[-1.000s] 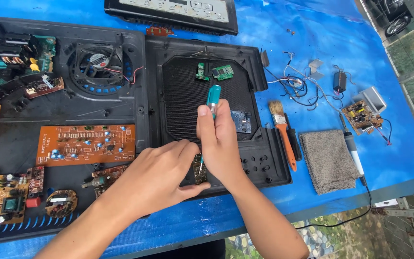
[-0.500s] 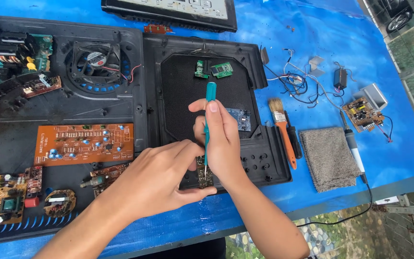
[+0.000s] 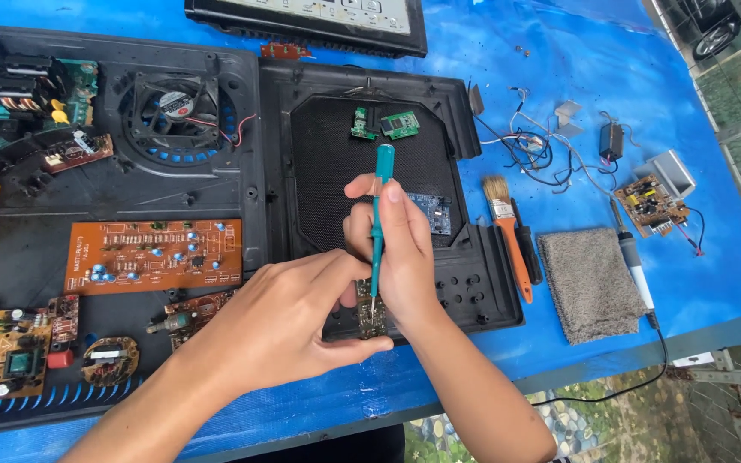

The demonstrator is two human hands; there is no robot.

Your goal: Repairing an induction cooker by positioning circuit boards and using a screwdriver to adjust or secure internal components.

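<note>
A teal screwdriver (image 3: 379, 225) was gripped upright by the right hand (image 3: 396, 249), fingers closed round its shaft, tip set on a small circuit board (image 3: 370, 315) near the table's front edge; the board was steadied by the left hand (image 3: 289, 313), fingers curled against it; an orange-handled brush (image 3: 509, 236) lay just right of the black casing (image 3: 473, 291); a round red-and-white label was seen on the fan (image 3: 175, 105) toward the back-left corner.

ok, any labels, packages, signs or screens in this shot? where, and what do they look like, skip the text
Fan sticker: round, white and red, on the hub of the black cooling fan, upper left.
Front panel: long black-framed pale panel with printed markings, top edge of the blue table; whether it is a screen I cannot tell.
No packages or signs.
</note>
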